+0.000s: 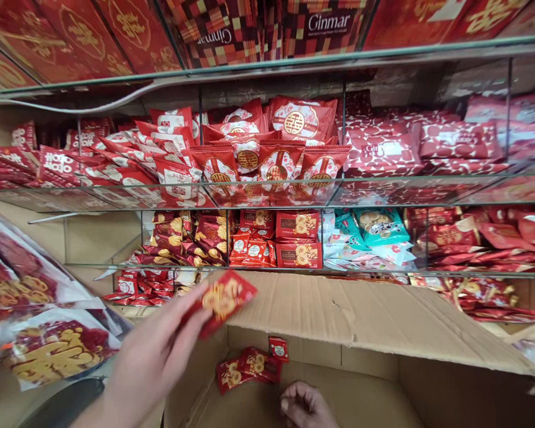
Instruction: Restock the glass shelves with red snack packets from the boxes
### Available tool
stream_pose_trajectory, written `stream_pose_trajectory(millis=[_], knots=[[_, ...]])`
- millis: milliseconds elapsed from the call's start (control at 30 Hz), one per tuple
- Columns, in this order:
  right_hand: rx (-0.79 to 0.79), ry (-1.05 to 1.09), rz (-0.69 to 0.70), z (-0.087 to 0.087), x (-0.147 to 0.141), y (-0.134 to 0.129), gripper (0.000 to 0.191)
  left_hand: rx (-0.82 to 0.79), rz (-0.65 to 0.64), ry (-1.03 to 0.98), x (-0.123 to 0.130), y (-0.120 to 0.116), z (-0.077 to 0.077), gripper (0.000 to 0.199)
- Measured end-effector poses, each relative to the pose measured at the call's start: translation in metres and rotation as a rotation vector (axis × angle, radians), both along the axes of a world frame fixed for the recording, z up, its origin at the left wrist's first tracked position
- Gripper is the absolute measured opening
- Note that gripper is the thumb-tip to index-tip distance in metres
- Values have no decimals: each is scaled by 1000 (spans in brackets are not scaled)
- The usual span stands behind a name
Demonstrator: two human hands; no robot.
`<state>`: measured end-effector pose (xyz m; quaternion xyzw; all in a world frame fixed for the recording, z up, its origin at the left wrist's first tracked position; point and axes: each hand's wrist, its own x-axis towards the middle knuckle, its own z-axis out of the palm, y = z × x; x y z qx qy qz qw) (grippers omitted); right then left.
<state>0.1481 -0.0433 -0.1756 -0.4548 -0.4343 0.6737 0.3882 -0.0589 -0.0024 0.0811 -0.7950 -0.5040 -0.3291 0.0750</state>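
Observation:
My left hand [164, 345] grips a red biscuit packet [229, 297] between thumb and fingers, raised above the left rim of an open cardboard box [348, 309]. Round golden biscuits are printed on the packet. Down inside the box, my right hand [305, 404] is curled closed, and no object shows in it. Just beyond it, two similar red biscuit packets [259, 364] overlap on the box floor. A smaller red sachet [278, 349] rests beside them, against the back wall.
Glass shelves [267, 199] with upright dividers span the view, stacked with red packets [303, 119]. Lower compartments hold red boxes [298, 254] and teal packets [378, 226]. Decorated bags [57, 351] hang at the left. A white cable [98, 107] droops under the top shelf.

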Motion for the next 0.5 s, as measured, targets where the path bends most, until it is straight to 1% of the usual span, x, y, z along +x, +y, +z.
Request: stream_pose_trajectory(millis=[33, 100, 167, 233, 300, 367, 500], knots=[[-5, -34, 14, -4, 1, 1, 43, 46, 21, 70, 0, 17, 11, 37], [-21, -74, 33, -11, 1, 2, 40, 88, 43, 171, 4, 50, 24, 36], [-36, -81, 36, -18, 1, 3, 37, 152, 24, 244, 9, 78, 28, 35], [-43, -82, 31, -22, 0, 3, 34, 193, -18, 367, 17, 100, 28, 35], [-42, -85, 26, -24, 0, 3, 32, 200, -11, 519, 26, 116, 29, 40], [-44, -86, 23, -26, -1, 3, 29, 189, 38, 619, 38, 128, 31, 44], [-53, -88, 23, -30, 0, 5, 22, 162, 95, 657, 62, 142, 34, 44]])
